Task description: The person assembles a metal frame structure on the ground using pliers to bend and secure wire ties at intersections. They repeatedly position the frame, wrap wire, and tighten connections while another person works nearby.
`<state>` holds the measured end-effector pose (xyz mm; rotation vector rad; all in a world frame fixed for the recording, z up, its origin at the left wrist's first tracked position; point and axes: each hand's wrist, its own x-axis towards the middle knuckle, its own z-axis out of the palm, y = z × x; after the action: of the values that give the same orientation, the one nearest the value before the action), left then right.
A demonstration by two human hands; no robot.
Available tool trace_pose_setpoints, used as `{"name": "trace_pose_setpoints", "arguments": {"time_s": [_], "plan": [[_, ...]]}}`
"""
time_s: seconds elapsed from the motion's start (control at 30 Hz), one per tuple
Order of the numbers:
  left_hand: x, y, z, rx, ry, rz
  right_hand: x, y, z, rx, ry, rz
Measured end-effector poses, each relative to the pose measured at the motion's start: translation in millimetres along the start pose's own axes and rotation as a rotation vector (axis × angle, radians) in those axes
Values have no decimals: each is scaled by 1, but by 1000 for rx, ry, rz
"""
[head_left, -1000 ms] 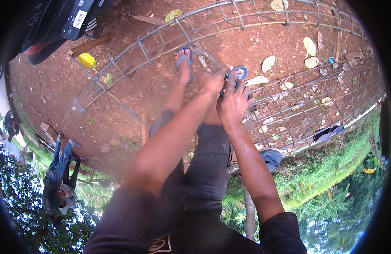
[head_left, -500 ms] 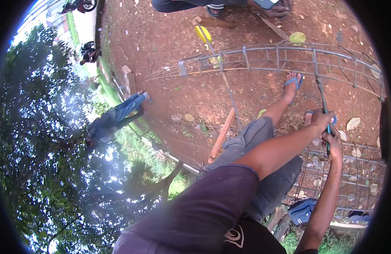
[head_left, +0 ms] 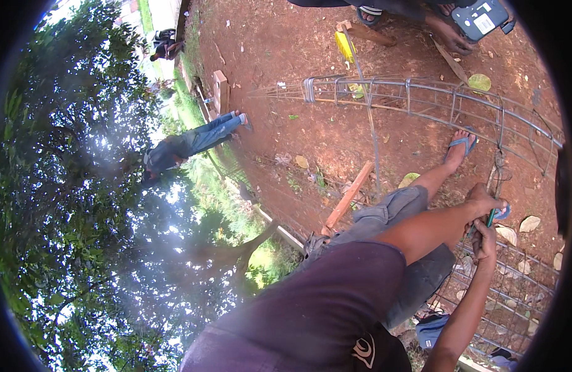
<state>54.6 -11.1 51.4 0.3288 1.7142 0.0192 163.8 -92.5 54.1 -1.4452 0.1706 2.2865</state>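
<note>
Head view shows my left hand (head_left: 482,202) closed around the upper part of a green-handled tool (head_left: 491,217), while my right hand (head_left: 484,240) grips it lower down with curled fingers. The tool is at the right of the view, held just beside my sandalled foot; past my left hand I cannot tell where it ends. My other foot, in a blue sandal (head_left: 464,144), rests by a long steel bar cage (head_left: 408,93) on the red soil (head_left: 286,136). Near my right forearm lies a steel mesh (head_left: 515,274), with leaves among its bars and a blue cloth (head_left: 430,330) close by. A wooden stick (head_left: 349,195) lies left of my knee. Beyond the cage, a co-worker's hand (head_left: 453,36) is at a dark device (head_left: 482,20), and someone in blue jeans (head_left: 202,136) stands farther off.
</note>
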Motion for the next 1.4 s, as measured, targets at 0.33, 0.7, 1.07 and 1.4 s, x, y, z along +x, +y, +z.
{"name": "trace_pose_setpoints", "arguments": {"time_s": [0.33, 0.7, 1.07, 1.4], "plan": [[-7, 36, 0, -405, -241, -127, -19, -53, 17, -577, 78, 22], [8, 64, 76, -739, -284, -230, -43, -125, -1, -1766, 736, -365], [53, 70, 122, -797, -142, -106, -5, -194, -63, -1801, 370, -328], [12, 9, 15, -85, -202, 60, -28, -32, 42, -1106, 629, -153]]}}
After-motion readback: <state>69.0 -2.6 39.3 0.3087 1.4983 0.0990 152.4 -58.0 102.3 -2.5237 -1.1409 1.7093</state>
